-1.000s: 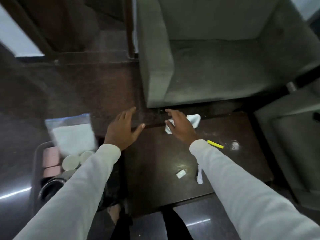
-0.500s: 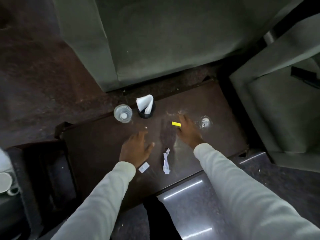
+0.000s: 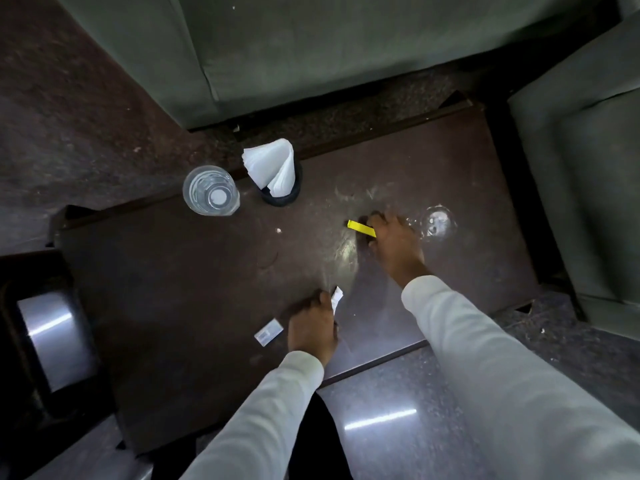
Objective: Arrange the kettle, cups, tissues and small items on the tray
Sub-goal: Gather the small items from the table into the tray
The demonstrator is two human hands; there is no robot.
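Observation:
On the dark wooden table (image 3: 173, 289) my right hand (image 3: 394, 244) pinches one end of a small yellow sachet (image 3: 360, 227). My left hand (image 3: 311, 327) closes on a crumpled white paper wrapper (image 3: 336, 296) near the front edge. A small white packet (image 3: 268, 332) lies flat just left of that hand. At the far edge stand a clear glass (image 3: 211, 191) and a black holder with folded white tissues (image 3: 273, 168). A second clear glass (image 3: 437, 221) sits right of my right hand. No kettle shows in the head view.
A grey armchair (image 3: 311, 46) stands beyond the table and another grey seat (image 3: 581, 168) at the right. A dark stand with a shiny metal surface (image 3: 55, 337) sits at the left. Glossy floor (image 3: 398, 410) lies in front. A tiny pale speck (image 3: 278, 230) rests mid-table.
The view has swung from the tray at the left toward the table. My right hand reached the yellow sachet and gripped it; my left hand moved right onto the paper wrapper.

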